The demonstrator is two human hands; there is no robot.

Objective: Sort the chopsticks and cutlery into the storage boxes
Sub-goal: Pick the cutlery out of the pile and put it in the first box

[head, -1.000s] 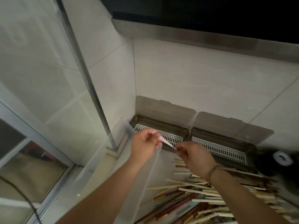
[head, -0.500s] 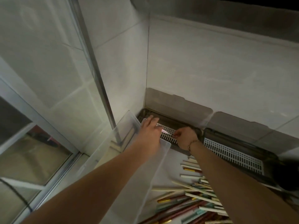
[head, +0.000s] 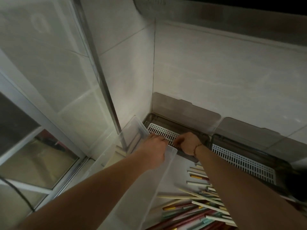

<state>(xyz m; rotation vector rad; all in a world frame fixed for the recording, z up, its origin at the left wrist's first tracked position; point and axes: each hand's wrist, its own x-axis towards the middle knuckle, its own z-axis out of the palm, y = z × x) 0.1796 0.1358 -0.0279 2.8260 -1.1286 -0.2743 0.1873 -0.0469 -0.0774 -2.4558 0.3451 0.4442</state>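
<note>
Two dark storage boxes stand open against the back wall, each with a white slotted tray: the left box (head: 162, 130) and the right box (head: 240, 161). My left hand (head: 153, 146) and my right hand (head: 187, 143) are low over the left box's tray, fingertips almost meeting. Both have curled fingers pinching the thin pink chopstick, which the fingers almost wholly hide. A loose pile of chopsticks (head: 199, 205) in cream, red, gold and green lies in a clear plastic bin (head: 149, 188) below my forearms.
Both grey lids (head: 182, 107) lean back against the tiled wall. A metal pipe (head: 106, 97) runs down the left wall corner. There is a window frame (head: 41, 130) at the left and a dark round object (head: 299, 188) at the right edge.
Both hands went forward and down from above the bin to the left box's tray, carrying the pink chopstick. The view tipped down and closer to the boxes.
</note>
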